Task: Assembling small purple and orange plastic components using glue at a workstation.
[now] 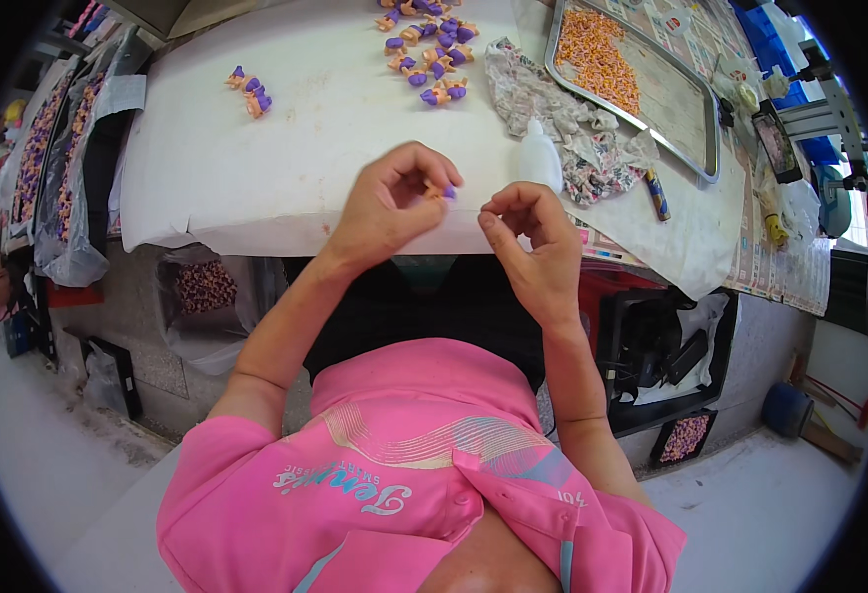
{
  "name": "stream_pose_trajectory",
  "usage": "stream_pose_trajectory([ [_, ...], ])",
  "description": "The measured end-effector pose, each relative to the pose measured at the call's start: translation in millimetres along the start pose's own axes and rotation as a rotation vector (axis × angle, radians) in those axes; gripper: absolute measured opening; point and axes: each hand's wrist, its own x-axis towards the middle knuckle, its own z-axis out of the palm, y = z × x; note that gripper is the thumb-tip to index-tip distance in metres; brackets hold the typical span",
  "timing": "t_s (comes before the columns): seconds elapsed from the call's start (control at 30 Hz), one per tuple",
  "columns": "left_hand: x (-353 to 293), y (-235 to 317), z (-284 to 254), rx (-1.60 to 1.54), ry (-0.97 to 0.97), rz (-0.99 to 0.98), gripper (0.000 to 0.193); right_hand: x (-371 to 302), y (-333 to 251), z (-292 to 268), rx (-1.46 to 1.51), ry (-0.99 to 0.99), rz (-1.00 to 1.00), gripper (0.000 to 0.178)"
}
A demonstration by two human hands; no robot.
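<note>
My left hand is closed in a pinch on a small purple and peach plastic figure, mostly covered by the fingers. To its right, my right hand is raised with thumb and forefinger tips pressed together; whatever they hold is too small to make out. The two hands are apart, above the near edge of the white-covered table. A pile of similar figures lies at the far middle, and a few more figures lie to the left. Beside my right hand stands a white squeeze bottle.
A metal tray with many tiny orange pieces sits at the far right. Crumpled cloth and a small dark tube lie before it. A phone hangs on a stand. Trays of purple pieces are racked at left.
</note>
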Motion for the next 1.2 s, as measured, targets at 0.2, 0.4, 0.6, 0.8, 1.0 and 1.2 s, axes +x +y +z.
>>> stream_pose_trajectory([
  [0.2, 26, 35, -112, 0.872, 0.475, 0.318, 0.018, 24, -1, -1, -0.317, 0.378, -0.200, 0.015],
  [0.4, 23, 45, -110, 1.159, 0.745, 0.375, 0.024, 28, -5, -57, -0.599, 0.415, -0.237, 0.023],
  [0.6, 42, 75, -92, 1.283, 0.638, 0.565, 0.024, 50, -34, -40, -0.822, 0.336, -0.155, 0.037],
  [0.8, 74, 67, -28, 1.071, 0.285, 0.464, 0.021, 55, -53, -39, -0.896, 0.276, -0.052, 0.044],
  [1.0, 90, 63, -11, 1.183, 0.237, 0.484, 0.020, 48, -65, -42, -0.793, 0.368, -0.065, 0.040],
  [1.2, 78, 92, 1, 1.090, 0.165, 0.374, 0.019, 42, -101, -48, -0.668, 0.428, -0.166, 0.038],
])
